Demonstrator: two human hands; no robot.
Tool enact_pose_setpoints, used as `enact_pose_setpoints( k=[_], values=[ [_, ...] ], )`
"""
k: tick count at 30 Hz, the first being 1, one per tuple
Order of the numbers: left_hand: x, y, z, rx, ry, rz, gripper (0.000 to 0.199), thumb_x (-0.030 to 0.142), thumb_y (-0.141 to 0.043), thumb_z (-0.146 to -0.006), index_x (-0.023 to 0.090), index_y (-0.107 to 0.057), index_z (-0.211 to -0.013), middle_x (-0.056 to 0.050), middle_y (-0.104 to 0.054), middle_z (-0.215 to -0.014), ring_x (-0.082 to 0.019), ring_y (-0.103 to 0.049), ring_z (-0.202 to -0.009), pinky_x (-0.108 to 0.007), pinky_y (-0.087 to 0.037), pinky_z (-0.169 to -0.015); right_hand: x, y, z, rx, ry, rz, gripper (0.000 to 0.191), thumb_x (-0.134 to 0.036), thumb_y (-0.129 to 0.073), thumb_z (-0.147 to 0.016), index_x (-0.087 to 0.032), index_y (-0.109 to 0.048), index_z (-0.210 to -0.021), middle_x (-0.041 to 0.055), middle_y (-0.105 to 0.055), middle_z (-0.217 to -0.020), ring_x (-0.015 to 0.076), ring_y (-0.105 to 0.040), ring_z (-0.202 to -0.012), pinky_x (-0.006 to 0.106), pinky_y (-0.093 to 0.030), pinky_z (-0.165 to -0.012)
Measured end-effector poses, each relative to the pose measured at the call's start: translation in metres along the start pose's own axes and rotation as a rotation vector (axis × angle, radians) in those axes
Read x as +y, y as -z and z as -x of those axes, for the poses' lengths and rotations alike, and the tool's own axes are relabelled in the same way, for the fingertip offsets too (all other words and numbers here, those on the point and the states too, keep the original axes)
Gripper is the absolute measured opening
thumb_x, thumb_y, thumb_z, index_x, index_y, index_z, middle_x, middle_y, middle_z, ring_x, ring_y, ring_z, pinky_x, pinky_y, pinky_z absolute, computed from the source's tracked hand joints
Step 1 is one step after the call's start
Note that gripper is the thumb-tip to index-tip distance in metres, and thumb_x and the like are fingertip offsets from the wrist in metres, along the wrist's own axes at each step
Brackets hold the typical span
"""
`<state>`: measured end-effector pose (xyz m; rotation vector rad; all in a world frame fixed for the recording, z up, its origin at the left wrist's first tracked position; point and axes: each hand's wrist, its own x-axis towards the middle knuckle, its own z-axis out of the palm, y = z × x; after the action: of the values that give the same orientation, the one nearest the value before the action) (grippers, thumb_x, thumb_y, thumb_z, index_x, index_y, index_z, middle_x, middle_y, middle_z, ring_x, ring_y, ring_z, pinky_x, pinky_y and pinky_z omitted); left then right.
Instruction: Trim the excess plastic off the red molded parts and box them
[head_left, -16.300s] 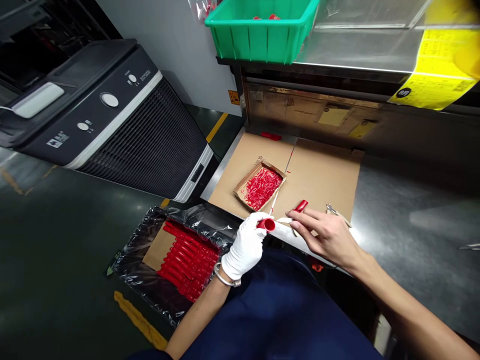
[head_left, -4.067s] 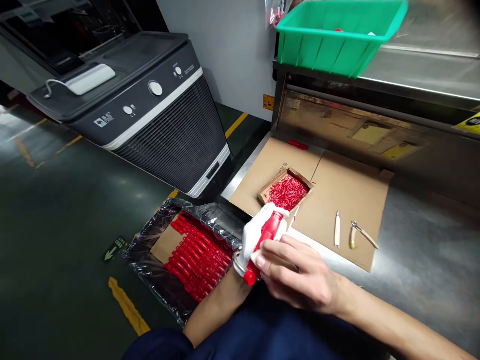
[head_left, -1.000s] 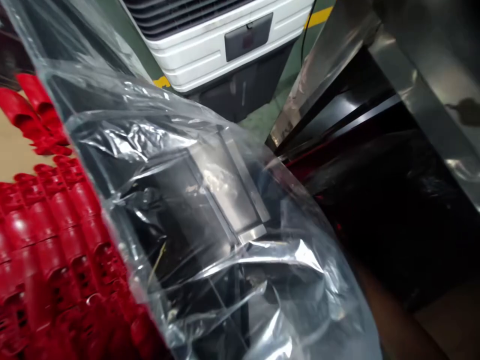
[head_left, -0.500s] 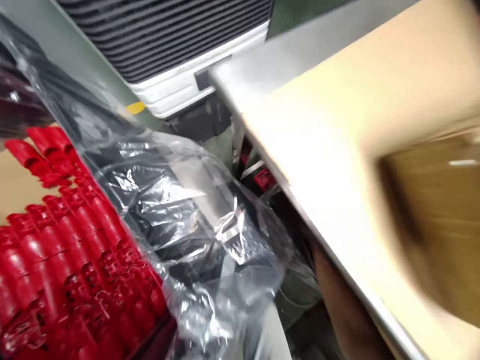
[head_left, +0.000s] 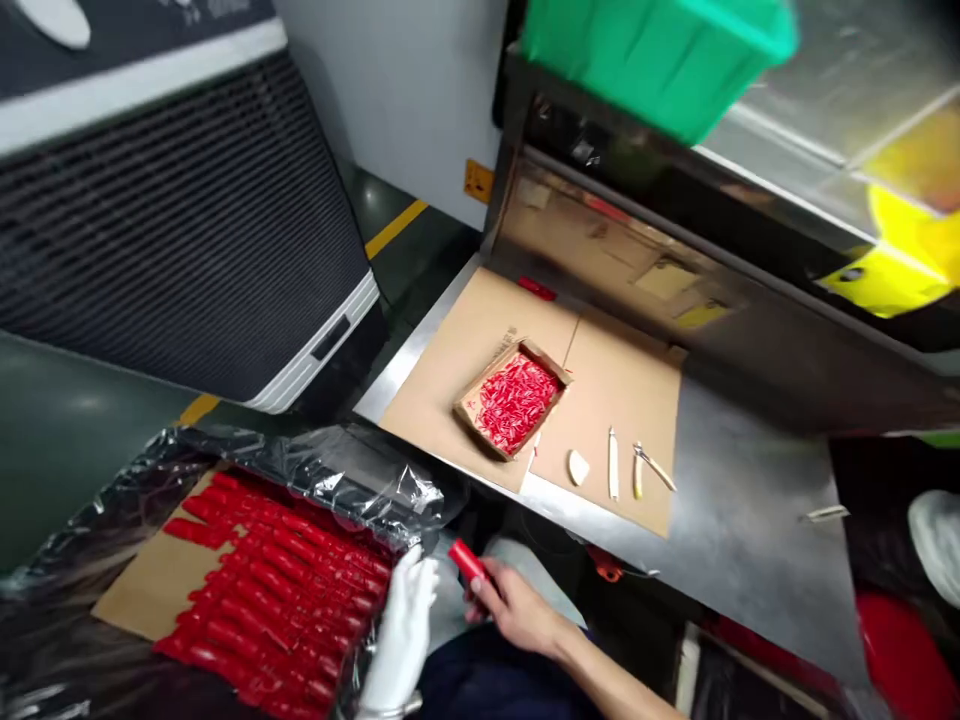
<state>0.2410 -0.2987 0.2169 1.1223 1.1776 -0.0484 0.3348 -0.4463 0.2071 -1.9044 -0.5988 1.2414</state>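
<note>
The held red part (head_left: 466, 560) is gripped near one end by the bare right hand (head_left: 521, 610), thumb against curled fingers. Its long axis slants, the free end pointing forward and to the person's left. The gloved left hand (head_left: 401, 620) stands apart from it, fingers extended, with no object visible in its grasp. From where I stand, the rows of red parts (head_left: 277, 590) lie left of both hands. The left hand is nearer, placed between them and the right hand, at the container's right edge; contact with that edge cannot be confirmed. The rows slant the same general way as the held part, less steeply.

Materials: the parts are smooth, glossy and elongated. The container's liner (head_left: 341, 470) is dark, wrinkled, reflective film; flat brown card (head_left: 150, 590) shows beside the rows. On the metal bench (head_left: 750, 480), a shallow cardboard tray (head_left: 545, 362) holds thin red slivers (head_left: 517, 400). Nearby lie a rounded white pad (head_left: 577, 468), a slim pale tool (head_left: 613, 465) and pliers (head_left: 639, 480) with splayed handles.
</note>
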Motion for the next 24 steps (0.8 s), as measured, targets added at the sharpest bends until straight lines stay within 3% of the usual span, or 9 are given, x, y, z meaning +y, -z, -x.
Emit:
enact_pose_setpoints(
  k=[3,6,9,14,18,20,22,24],
  values=[
    [0.013,-0.034,-0.001,-0.117,-0.109,0.017,0.050,0.047,-0.068,-0.078,0.018,-0.057,-0.118,-0.012,-0.069,-0.110,-0.027,-0.069,-0.101,-0.042,-0.054,-0.091,-0.030,0.006,0.029,0.052,0.047,-0.130,0.042,-0.049,-0.037,-0.101,-0.023,-0.054,-0.130,0.0037,-0.072,-0.097,0.0158,-0.069,-0.082,0.027,-0.054,-0.072],
    [0.031,-0.072,-0.006,-0.078,-0.157,0.053,0.045,0.045,-0.067,-0.078,0.016,-0.056,-0.111,-0.009,-0.070,-0.086,-0.025,-0.070,-0.081,-0.042,-0.056,-0.079,-0.037,0.027,0.039,0.208,0.050,-0.183,0.043,-0.049,-0.050,-0.095,-0.022,-0.057,-0.127,0.0075,-0.069,-0.111,0.0211,-0.065,-0.098,0.033,-0.049,-0.088],
    [0.048,-0.105,-0.003,-0.048,-0.248,0.031,0.045,0.044,-0.064,-0.081,0.016,-0.054,-0.114,-0.005,-0.067,-0.081,-0.022,-0.068,-0.076,-0.039,-0.056,-0.075,-0.026,0.053,0.041,0.319,0.000,-0.252,0.042,-0.052,-0.050,-0.093,-0.016,-0.063,-0.112,0.0090,-0.071,-0.094,0.0211,-0.065,-0.085,0.034,-0.049,-0.079],
    [0.066,-0.159,0.011,-0.038,-0.358,-0.015,0.051,0.043,-0.064,-0.082,0.017,-0.047,-0.123,-0.003,-0.065,-0.082,-0.020,-0.067,-0.078,-0.036,-0.053,-0.076,-0.004,0.086,0.039,0.374,-0.036,-0.408,0.051,-0.064,-0.054,-0.086,-0.014,-0.064,-0.092,0.0073,-0.071,-0.078,0.0168,-0.062,-0.066,0.028,-0.047,-0.060],
    [0.072,-0.198,0.018,-0.106,-0.364,0.032,0.039,0.044,-0.068,-0.078,0.017,-0.051,-0.100,0.002,-0.058,-0.067,-0.014,-0.059,-0.064,-0.028,-0.050,-0.067,0.004,0.108,0.042,0.430,-0.053,-0.442,0.058,-0.072,-0.052,-0.082,-0.015,-0.061,-0.088,0.0058,-0.068,-0.070,0.0154,-0.059,-0.057,0.027,-0.045,-0.054],
    [0.080,-0.210,0.022,-0.160,-0.368,0.042,0.038,0.046,-0.068,-0.079,0.017,-0.051,-0.097,0.004,-0.056,-0.064,-0.012,-0.056,-0.059,-0.025,-0.048,-0.063,0.012,0.128,0.049,0.479,-0.056,-0.402,0.057,-0.070,-0.054,-0.082,-0.015,-0.063,-0.093,0.0070,-0.070,-0.079,0.0178,-0.064,-0.068,0.029,-0.049,-0.061],
    [0.095,-0.216,0.029,-0.226,-0.357,0.095,0.041,0.045,-0.067,-0.081,0.018,-0.051,-0.108,0.005,-0.057,-0.066,-0.011,-0.057,-0.059,-0.024,-0.050,-0.063,0.027,0.159,0.058,0.576,-0.094,-0.324,0.054,-0.065,-0.053,-0.086,-0.016,-0.064,-0.105,0.0108,-0.071,-0.098,0.0218,-0.066,-0.089,0.034,-0.052,-0.078],
    [0.116,-0.219,0.039,-0.314,-0.306,0.216,0.046,0.039,-0.068,-0.084,0.021,-0.048,-0.122,0.005,-0.058,-0.071,-0.009,-0.057,-0.059,-0.024,-0.052,-0.066,0.048,0.197,0.067,0.730,-0.203,-0.216,0.053,-0.057,-0.049,-0.092,-0.014,-0.058,-0.122,0.0169,-0.062,-0.122,0.0265,-0.058,-0.114,0.041,-0.046,-0.096]
  ],
)
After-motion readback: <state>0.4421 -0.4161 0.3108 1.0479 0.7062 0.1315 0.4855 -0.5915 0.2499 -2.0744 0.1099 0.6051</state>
